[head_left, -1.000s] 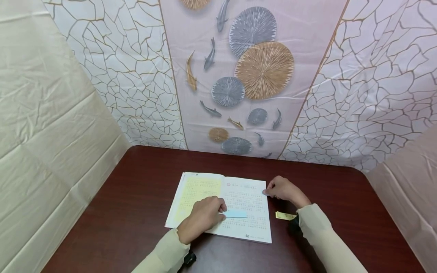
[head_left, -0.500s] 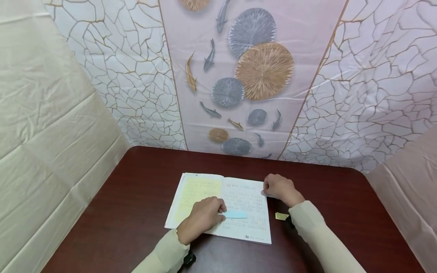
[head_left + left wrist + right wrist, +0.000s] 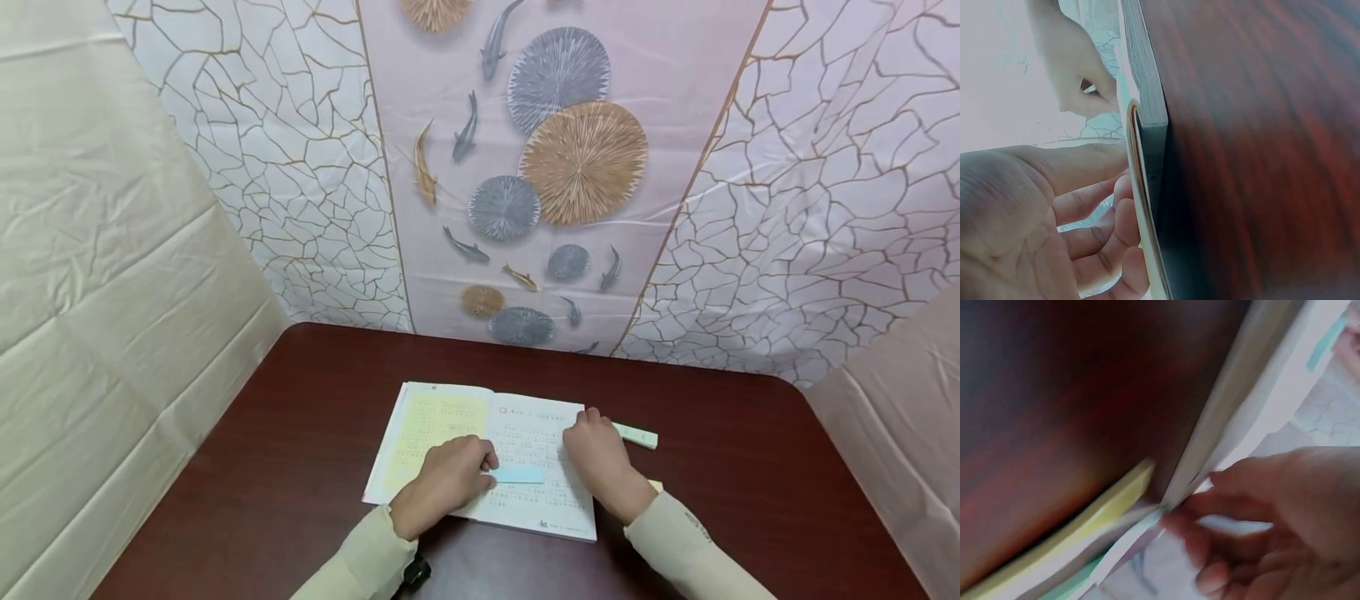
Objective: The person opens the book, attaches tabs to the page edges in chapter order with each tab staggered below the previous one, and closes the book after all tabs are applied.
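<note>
An open book (image 3: 528, 517) with printed pages lies on the table, its left page tinted yellow. My left hand (image 3: 453, 471) rests on it near the fold, fingers loosely bent against the page in the left wrist view. Beside its thumb and index finger lies a pale blue paper strip (image 3: 521, 475). My right hand (image 3: 600, 454) is at the book's right edge, fingers curled and fingertips right at the page edge in the right wrist view. I cannot tell whether they pinch anything. A pale green strip pad (image 3: 636, 435) sticks out beyond that hand.
A yellow strip pad (image 3: 1110, 509) lies on the dark red-brown table (image 3: 300, 467) near the green one, mostly hidden by the right wrist in the head view. Patterned cloth (image 3: 585, 167) hangs behind the table, with plain cream cloth (image 3: 135, 317) at the left.
My right hand has moved down and left, from beside the page edge to over it. The green strip pad now shows, while the yellow one is more covered. My left hand stays put.
</note>
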`<state>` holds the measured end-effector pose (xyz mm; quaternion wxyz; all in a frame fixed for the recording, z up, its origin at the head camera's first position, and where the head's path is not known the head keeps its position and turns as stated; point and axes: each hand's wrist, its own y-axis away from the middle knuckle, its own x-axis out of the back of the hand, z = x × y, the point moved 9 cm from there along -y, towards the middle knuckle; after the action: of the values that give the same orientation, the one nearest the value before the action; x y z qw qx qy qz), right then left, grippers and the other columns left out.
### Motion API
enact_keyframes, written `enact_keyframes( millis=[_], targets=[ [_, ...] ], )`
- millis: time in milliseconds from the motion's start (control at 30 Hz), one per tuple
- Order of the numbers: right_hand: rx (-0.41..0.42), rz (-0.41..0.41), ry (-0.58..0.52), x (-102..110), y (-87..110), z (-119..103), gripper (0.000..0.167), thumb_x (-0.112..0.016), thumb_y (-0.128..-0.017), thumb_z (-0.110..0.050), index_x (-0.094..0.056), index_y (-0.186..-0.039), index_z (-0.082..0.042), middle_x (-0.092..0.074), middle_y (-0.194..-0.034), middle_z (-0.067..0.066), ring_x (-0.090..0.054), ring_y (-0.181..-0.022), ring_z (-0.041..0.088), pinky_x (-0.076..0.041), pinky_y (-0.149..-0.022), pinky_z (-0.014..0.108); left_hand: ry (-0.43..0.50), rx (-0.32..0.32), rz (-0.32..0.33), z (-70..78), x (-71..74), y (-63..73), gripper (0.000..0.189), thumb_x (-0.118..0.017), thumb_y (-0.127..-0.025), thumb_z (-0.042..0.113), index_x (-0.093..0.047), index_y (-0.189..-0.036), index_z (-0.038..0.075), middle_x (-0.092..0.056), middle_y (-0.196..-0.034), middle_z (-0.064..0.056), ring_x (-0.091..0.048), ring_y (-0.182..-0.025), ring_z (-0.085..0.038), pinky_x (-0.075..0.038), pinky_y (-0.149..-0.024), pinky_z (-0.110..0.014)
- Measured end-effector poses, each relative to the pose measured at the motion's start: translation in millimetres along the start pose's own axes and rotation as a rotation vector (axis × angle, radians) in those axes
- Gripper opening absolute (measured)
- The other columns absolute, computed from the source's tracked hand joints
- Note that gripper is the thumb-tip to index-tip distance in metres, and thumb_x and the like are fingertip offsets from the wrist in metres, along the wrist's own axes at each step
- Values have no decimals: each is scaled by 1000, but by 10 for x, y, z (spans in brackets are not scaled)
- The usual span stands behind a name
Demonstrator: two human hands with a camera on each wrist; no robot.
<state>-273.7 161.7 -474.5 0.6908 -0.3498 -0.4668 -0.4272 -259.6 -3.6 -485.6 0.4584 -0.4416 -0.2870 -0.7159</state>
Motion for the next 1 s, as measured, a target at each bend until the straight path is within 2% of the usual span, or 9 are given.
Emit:
enact_keyframes(
  millis=[67,200,267,333,400,500,633,833,1000],
  targets=[
    [2,-62,-19,-1,-2,-46,5,-76,-90,9,-78,-94,9,-64,-94,24,-60,-89,34,-60,-78,43,-8,0,9,-7,23,-6,12,-87,-87,18,-76,-89,21,-63,-80,13,-57,-74,-4,-47,-62,-30],
    [-55,-211,-90,3,2,-27,18,-67,-98,7,-71,-111,18,-59,-107,28,-55,-103,38,-57,-90,50,-15,8,21,-7,54,-17,12,-87,-87,18,-76,-89,21,-63,-81,13,-58,-74,-4,-48,-62,-30],
    [-102,-231,-110,52,25,20,26,-63,-101,5,-65,-121,20,-60,-113,29,-55,-110,40,-56,-91,53,-7,10,13,-2,40,-17,12,-87,-87,18,-76,-89,21,-63,-81,13,-58,-75,-4,-48,-63,-30],
    [-123,-181,-122,145,62,44,33,-65,-101,1,-62,-128,20,-63,-117,30,-59,-112,42,-57,-89,53,5,9,2,8,18,-13,12,-87,-87,18,-76,-89,20,-63,-82,13,-57,-75,-4,-48,-63,-30],
    [-91,-89,-194,256,110,3,35,-70,-100,-4,-64,-128,16,-66,-113,28,-63,-107,41,-59,-84,51,16,7,-10,12,-2,-2,12,-87,-87,18,-76,-89,21,-63,-82,13,-57,-75,-3,-48,-63,-29],
    [75,30,-357,383,172,-209,36,-79,-95,-10,-69,-125,7,-70,-109,19,-67,-99,35,-60,-78,45,26,8,-13,-4,-7,15,13,-87,-86,17,-75,-87,21,-62,-80,13,-57,-74,-3,-48,-63,-30],
    [263,61,-516,386,268,-516,33,-82,-93,-15,-72,-122,-1,-68,-108,8,-66,-95,24,-59,-76,36,43,-1,-9,-8,-5,26,14,-88,-86,16,-74,-86,21,-61,-79,13,-56,-71,-3,-47,-61,-29],
    [264,158,-446,387,332,-664,24,-82,-93,-17,-74,-113,-7,-64,-106,3,-61,-91,19,-55,-71,34,74,-43,-9,23,1,22,14,-86,-87,13,-72,-88,17,-59,-79,11,-52,-70,-4,-45,-60,-26],
    [230,151,-370,365,292,-678,21,-83,-93,-21,-75,-110,-12,-65,-102,0,-64,-91,17,-53,-69,34,80,-67,-35,37,-46,24,21,-88,-85,19,-69,-90,16,-55,-83,7,-49,-75,-8,-44,-63,-26]
  ],
)
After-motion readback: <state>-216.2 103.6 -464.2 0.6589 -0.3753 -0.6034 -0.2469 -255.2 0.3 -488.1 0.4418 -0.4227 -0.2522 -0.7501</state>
